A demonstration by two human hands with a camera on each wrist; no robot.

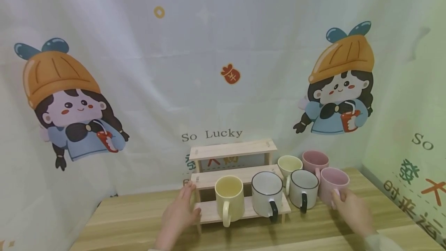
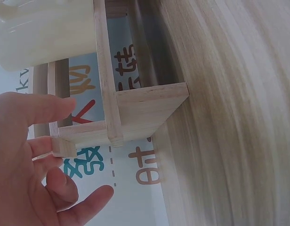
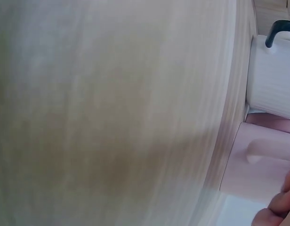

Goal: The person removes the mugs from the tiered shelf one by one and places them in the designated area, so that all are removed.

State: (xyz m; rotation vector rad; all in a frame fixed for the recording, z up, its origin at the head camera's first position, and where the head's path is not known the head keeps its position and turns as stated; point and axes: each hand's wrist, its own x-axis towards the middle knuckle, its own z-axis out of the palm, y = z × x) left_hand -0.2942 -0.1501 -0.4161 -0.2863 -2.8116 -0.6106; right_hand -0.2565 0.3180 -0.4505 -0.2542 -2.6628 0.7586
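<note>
At the left end of a three-tier wooden rack [image 1: 231, 180] is my left hand [image 1: 179, 208]. Its fingers lie about the end of the middle shelf [image 2: 64, 147], with the thumb in front. My right hand [image 1: 353, 208] holds the light pink mug [image 1: 332, 181] by its handle; fingertips show at the edge of the right wrist view. The mug's base is on or close to the table. A yellow mug [image 1: 230, 195] and a white mug [image 1: 267, 189] with black rim and handle stand on the bottom shelf, handles toward me.
Right of the rack, close to the pink mug, stand another white mug [image 1: 304, 187] with a black handle, a pale yellow mug [image 1: 289, 165] and a darker pink mug [image 1: 315, 160]. A printed curtain [image 1: 209, 100] hangs behind the wood-grain table [image 1: 139, 220].
</note>
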